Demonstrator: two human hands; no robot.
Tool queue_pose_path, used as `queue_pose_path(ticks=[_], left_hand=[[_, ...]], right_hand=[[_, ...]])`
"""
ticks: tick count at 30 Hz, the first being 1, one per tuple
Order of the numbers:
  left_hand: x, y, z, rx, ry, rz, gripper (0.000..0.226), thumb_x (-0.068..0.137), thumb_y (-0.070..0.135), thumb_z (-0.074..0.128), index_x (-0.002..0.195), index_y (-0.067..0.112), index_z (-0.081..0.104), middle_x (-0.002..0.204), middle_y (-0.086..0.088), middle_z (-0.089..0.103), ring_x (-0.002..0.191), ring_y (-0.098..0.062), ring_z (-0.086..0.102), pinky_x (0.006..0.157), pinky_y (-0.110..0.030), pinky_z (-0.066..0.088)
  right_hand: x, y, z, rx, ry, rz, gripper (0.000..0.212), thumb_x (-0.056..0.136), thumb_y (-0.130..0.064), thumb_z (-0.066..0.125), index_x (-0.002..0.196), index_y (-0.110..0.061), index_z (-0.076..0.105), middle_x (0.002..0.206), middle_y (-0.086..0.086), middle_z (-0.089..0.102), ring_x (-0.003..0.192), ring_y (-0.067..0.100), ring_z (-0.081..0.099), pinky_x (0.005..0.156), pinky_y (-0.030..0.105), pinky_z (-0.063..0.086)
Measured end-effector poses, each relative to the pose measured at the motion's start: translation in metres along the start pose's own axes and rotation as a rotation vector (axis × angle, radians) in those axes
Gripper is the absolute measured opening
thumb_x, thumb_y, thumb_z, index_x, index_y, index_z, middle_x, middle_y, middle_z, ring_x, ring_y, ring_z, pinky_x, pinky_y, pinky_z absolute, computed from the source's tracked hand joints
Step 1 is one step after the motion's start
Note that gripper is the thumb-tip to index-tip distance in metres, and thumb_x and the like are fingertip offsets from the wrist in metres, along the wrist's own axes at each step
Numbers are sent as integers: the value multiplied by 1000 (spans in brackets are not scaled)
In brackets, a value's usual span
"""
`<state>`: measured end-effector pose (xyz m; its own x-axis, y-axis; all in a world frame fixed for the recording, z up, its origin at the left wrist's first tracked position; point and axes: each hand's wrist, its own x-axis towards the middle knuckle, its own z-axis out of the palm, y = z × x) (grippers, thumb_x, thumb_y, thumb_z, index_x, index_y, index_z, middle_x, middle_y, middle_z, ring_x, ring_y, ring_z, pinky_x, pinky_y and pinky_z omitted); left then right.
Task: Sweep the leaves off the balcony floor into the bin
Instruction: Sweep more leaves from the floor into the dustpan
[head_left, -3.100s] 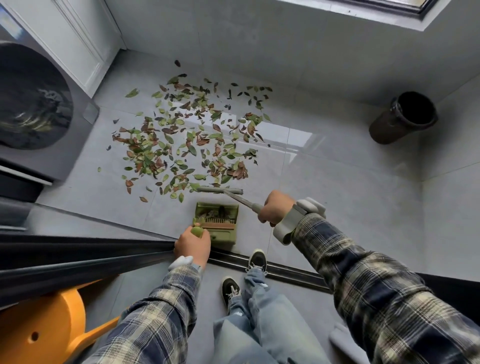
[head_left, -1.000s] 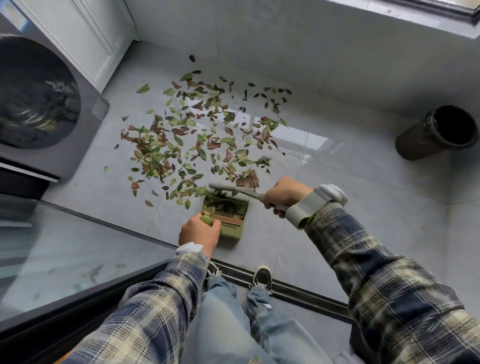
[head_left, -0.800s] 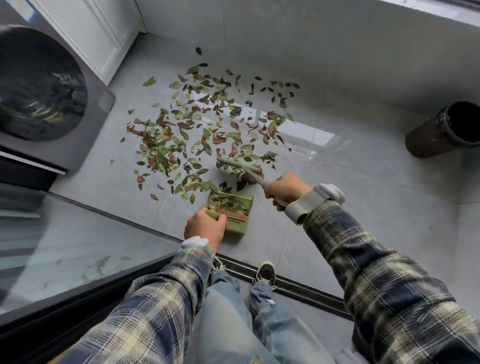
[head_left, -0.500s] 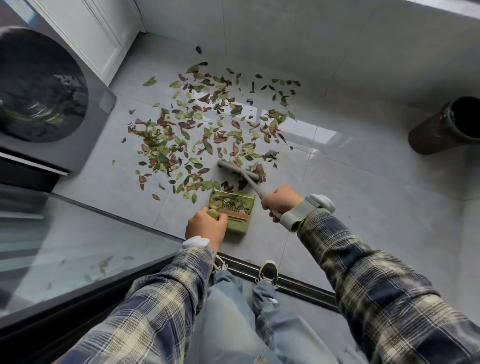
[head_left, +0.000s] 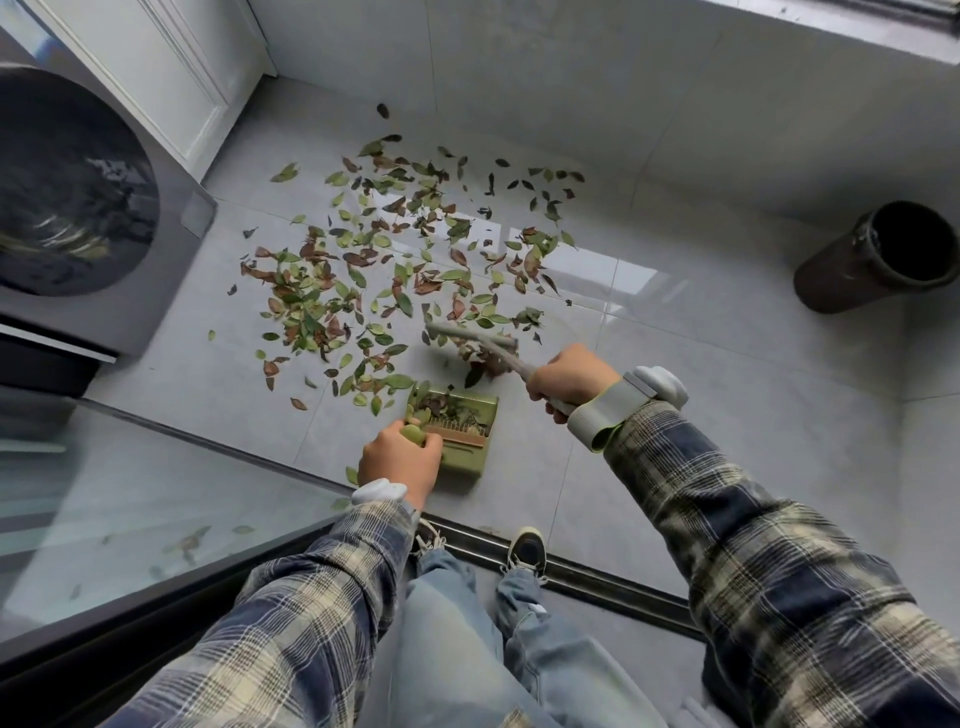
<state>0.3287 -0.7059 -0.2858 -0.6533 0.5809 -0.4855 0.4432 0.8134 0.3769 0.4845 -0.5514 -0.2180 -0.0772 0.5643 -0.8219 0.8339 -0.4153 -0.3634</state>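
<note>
Green and brown leaves (head_left: 395, 270) lie scattered over the grey tiled floor in the middle of the head view. My left hand (head_left: 397, 460) grips the handle of a green dustpan (head_left: 470, 452) standing on the floor, with several leaves inside it. My right hand (head_left: 569, 376) grips the handle of a small grey brush (head_left: 470, 335), whose head sits blurred on the floor just beyond the pan's mouth with a clump of brown leaves under it. The dark round bin (head_left: 883, 257) stands at the far right, apart from the leaves.
A washing machine (head_left: 83, 208) with a dark round door stands at the left, beside white cabinet doors (head_left: 171, 67). A glass sliding door (head_left: 130, 499) and its black floor track (head_left: 582, 566) run along the near side. My shoes stand on the track.
The brush has swung out over the leaves and is drawing a clump toward the pan. The dustpan has shifted slightly forward and holds more leaves. The camera has moved closer.
</note>
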Motion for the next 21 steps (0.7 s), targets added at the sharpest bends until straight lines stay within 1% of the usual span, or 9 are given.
queue_pose_path(ticks=[2,4,7,10,12,14,16,19,21], left_hand=[[1,0,0,-5,3,-4,19,84,35,63,79,16,62,71,-6,61,69,-30,58,63,-29,47],[0,1,0,-5,-2,-2,18,84,35,62,80,17,63,71,-5,61,69,-29,57,62,-28,45],[0,3,1,-6,-5,3,16,84,34,61,81,19,63,72,-5,61,69,-29,57,62,-28,43],[0,2,0,1,0,2,18,84,35,62,80,17,64,72,-5,62,69,-28,56,62,-28,42],[1,2,0,5,1,5,18,84,35,62,80,17,63,72,-5,61,69,-28,55,62,-28,41],[1,1,0,12,6,-1,18,84,36,62,81,18,64,73,-5,61,70,-28,54,63,-28,41],[0,3,1,15,6,5,18,84,36,62,82,18,64,74,-6,62,70,-29,54,63,-28,40],[-1,4,1,18,1,5,15,84,35,62,84,20,64,75,-5,61,71,-28,53,65,-29,41],[0,3,1,14,6,6,16,84,35,62,84,19,64,76,-7,62,71,-29,53,65,-29,43]], right_hand=[[7,3,12,22,34,-3,20,80,-10,65,97,1,66,77,13,62,69,29,60,70,39,56],[15,9,26,24,56,4,24,79,-12,62,98,2,65,78,15,62,70,30,61,67,39,56],[23,19,40,18,56,17,20,80,-10,60,94,3,65,72,14,60,68,30,60,64,35,51],[22,23,42,-24,1,40,18,79,-10,62,92,3,66,71,13,62,67,29,61,65,35,51],[16,24,37,-41,-60,60,12,82,-7,65,91,2,64,68,11,59,61,26,57,60,32,50],[9,21,28,-78,-121,93,6,86,-9,64,87,-3,62,64,9,57,50,21,53,49,27,44],[1,18,12,-102,-138,102,11,87,-12,65,80,-4,64,61,9,57,41,19,50,44,22,40],[-8,7,-6,-46,-124,80,7,85,-6,66,84,0,62,63,11,57,28,16,47,37,17,38],[-12,-1,-12,-42,-117,51,7,85,-4,65,84,1,61,60,11,57,27,15,47,37,18,38]])
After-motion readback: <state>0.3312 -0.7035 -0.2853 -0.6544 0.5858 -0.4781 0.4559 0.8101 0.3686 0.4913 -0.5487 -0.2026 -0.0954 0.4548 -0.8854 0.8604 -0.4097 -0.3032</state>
